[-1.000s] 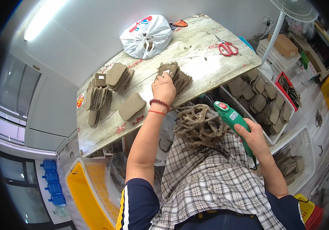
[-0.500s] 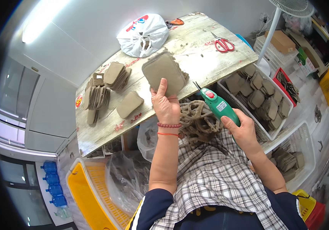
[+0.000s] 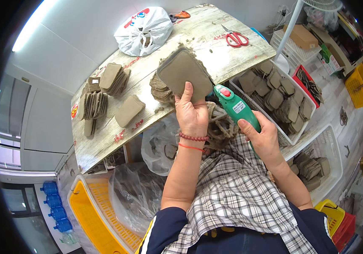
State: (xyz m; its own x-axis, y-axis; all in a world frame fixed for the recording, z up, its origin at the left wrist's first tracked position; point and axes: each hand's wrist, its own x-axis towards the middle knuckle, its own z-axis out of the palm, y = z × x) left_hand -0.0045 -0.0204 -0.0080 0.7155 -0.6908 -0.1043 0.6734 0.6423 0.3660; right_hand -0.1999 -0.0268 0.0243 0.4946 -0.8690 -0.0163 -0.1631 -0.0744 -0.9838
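My left hand grips a brownish-grey square pad with rounded corners and a dark stitched edge, thumb on its face. In my right hand is a green handheld tool with a red button, which looks like electric scissors. Its thin tips are at the pad's right edge, mostly hidden there. Behind the held pad, a stack of similar pads rests on the table. One loose pad lies to its left, and further left stand more stacks. A tangle of brownish trimmed strips lies under my hands.
A white plastic bag and red-handled scissors lie on the table. To the right, a white basket holds many pads, beside a red tray. A yellow basket and a clear bag are lower left.
The pad has turned and come toward the tool, whose tips have reached its right edge. The stack behind it now shows more. The whole view has shifted slightly.
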